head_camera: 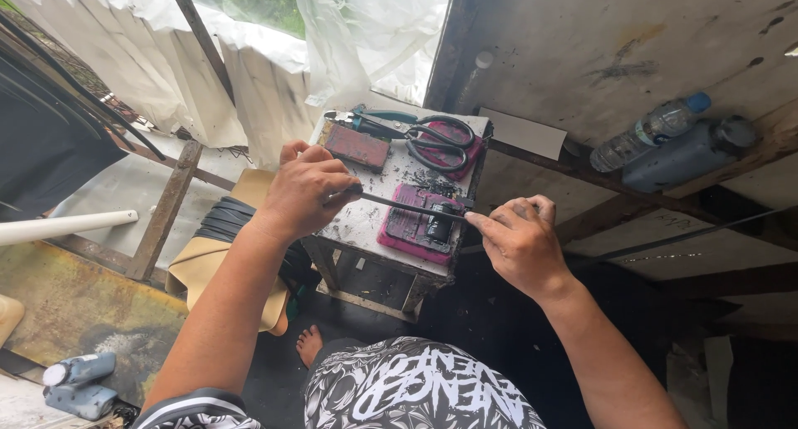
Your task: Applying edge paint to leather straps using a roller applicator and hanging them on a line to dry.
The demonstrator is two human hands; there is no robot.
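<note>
Hands grip a thin, dark metal rod [411, 206] at both ends above a small, soot-stained work counter [376, 209]. The left hand [305, 189] is clenched around the rod's left end, fingers curled over it, while the right hand [517, 239] pinches the opposite end between thumb and fingertips. The rod's long axis runs nearly level from left to right, dipping slightly toward the right hand, and it lies directly over a worn pink rectangular block [413, 225] on the near right part of the counter. A small black cylindrical piece [438, 222] sits on that block just under the rod; whether rod and piece touch cannot be told. Both hands are about equally near the block, one on each side of it.

Farther back on the counter lie black-handled scissors [440, 142] on a second pink pad [459, 150], green-handled pliers [376, 120] and a rusty brown rectangular block [357, 146]. A clear plastic water bottle with a blue cap [650, 131] rests on a ledge to the right, beside a grey-blue plastic container [690, 155]. White plastic sheeting [249, 63] hangs behind.
</note>
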